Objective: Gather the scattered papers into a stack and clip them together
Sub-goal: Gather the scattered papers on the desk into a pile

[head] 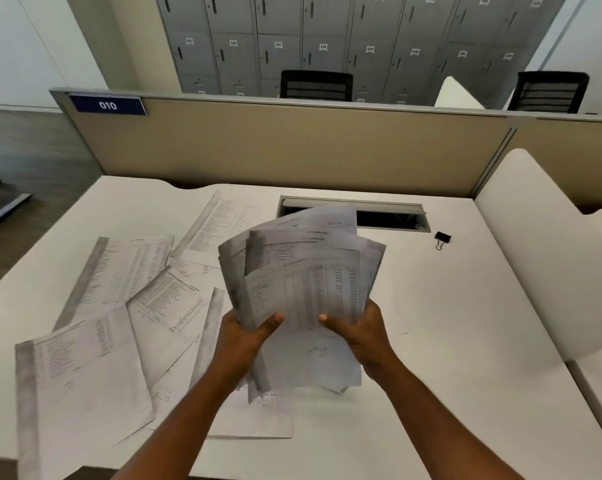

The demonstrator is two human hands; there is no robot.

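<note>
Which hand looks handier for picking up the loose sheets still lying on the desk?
Probably the left hand. The loose sheets all lie on its side of the desk, while the right hand could keep gripping the bundle that both hands now hold.

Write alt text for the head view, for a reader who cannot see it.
Both hands, left hand and right hand, hold an uneven fan of printed papers above a white desk. More loose sheets lie scattered to the left; a black binder clip lies far right.
</note>
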